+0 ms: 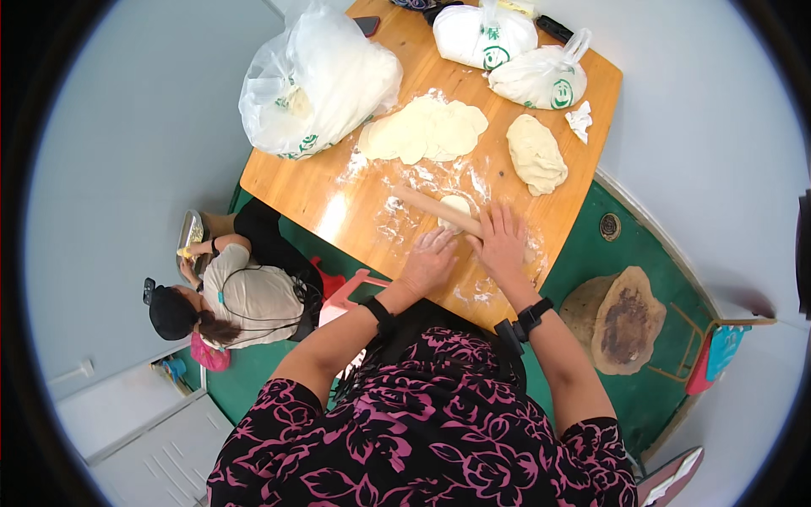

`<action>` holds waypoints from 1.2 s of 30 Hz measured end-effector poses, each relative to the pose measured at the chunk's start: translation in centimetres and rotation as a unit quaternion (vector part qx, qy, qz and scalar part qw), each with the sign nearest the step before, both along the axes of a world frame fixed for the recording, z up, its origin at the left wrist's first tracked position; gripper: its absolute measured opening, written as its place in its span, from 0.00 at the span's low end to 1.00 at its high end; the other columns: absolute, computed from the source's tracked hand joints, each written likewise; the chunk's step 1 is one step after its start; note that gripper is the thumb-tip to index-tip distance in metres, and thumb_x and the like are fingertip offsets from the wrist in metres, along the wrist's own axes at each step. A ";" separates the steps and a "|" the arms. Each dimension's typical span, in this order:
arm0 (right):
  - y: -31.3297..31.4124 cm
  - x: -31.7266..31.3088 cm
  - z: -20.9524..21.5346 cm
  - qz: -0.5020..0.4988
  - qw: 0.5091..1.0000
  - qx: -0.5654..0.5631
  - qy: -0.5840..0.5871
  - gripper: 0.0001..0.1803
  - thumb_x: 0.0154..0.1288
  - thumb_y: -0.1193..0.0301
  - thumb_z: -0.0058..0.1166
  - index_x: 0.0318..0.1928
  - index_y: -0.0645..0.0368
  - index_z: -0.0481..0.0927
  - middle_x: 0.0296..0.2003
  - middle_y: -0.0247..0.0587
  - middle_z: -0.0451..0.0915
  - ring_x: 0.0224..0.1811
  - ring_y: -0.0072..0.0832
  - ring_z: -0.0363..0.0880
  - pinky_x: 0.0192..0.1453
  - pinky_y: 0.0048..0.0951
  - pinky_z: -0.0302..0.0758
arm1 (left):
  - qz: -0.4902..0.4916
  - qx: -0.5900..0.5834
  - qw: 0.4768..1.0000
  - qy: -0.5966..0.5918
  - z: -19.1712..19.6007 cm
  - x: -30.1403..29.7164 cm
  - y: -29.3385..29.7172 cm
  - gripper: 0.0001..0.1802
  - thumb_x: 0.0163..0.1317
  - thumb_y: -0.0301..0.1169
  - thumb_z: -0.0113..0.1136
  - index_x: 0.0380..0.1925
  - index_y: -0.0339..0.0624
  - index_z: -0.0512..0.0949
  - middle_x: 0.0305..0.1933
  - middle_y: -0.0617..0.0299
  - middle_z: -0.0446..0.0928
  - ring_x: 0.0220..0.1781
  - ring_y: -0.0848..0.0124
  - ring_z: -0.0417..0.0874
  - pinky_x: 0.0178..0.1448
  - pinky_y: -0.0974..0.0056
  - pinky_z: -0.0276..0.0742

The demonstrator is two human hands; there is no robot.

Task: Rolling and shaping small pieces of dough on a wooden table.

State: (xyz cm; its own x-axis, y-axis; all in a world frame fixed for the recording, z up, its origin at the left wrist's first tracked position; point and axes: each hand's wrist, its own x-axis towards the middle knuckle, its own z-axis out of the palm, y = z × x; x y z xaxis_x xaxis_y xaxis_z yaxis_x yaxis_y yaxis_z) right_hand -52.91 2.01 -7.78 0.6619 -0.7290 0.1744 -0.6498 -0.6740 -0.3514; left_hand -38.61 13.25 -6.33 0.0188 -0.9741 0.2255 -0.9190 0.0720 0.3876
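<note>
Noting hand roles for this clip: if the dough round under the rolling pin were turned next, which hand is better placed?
Left hand, probably: it sits at the near edge of the dough round, while the right hand lies over one end of the rolling pin and seems less free.

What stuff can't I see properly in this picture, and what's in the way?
Head view: part of the rolling pin, covered by the right hand.
Head view: the middle of the dough circle, under the rolling pin.
Head view: what fills the big plastic bag, behind its cloudy plastic.
Head view: the rest of the dark bundle, cut off by the top edge.
</note>
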 end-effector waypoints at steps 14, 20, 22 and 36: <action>-3.5 0.7 0.2 0.006 0.991 -0.056 0.120 0.32 0.61 0.49 0.37 0.61 0.55 0.60 0.64 0.47 0.53 0.68 0.39 0.45 0.66 0.55 0.40 | 0.026 0.127 0.991 -0.025 -0.9 -0.2 0.3 0.35 0.55 0.46 0.52 0.56 0.32 0.61 0.64 0.50 0.57 0.67 0.57 0.54 0.63 0.45 0.50; -0.8 0.4 0.2 0.029 0.994 -0.046 0.094 0.32 0.60 0.50 0.40 0.60 0.54 0.61 0.63 0.46 0.56 0.67 0.38 0.49 0.65 0.54 0.43 | 0.041 0.141 0.989 -0.021 -0.9 0.0 0.3 0.33 0.55 0.45 0.52 0.56 0.34 0.61 0.63 0.50 0.57 0.67 0.56 0.54 0.63 0.46 0.50; 0.7 0.1 0.7 0.051 0.995 -0.066 0.056 0.30 0.59 0.52 0.43 0.57 0.56 0.65 0.60 0.47 0.59 0.66 0.38 0.51 0.64 0.53 0.46 | 0.041 0.136 0.990 -0.016 -0.8 -0.1 1.0 0.33 0.55 0.45 0.53 0.56 0.34 0.61 0.63 0.50 0.58 0.67 0.56 0.54 0.63 0.46 0.50; -2.2 -3.6 0.6 -0.148 0.984 -0.029 -0.100 0.17 0.52 0.61 0.56 0.35 0.61 0.72 0.41 0.42 0.71 0.47 0.39 0.65 0.51 0.39 0.59 | -0.040 0.055 0.973 -0.220 -1.6 0.1 -5.2 0.14 0.50 0.32 0.51 0.35 0.35 0.76 0.39 0.49 0.74 0.46 0.59 0.72 0.52 0.53 0.63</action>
State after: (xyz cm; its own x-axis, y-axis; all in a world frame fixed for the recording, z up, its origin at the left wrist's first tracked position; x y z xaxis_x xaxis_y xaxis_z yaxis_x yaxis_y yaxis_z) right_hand -56.49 -0.21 -7.21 0.3712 -0.8694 0.3261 -0.7418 -0.4889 -0.4591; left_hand -38.51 8.04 -7.96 -0.1326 -0.9871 0.0900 -0.9910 0.1302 -0.0323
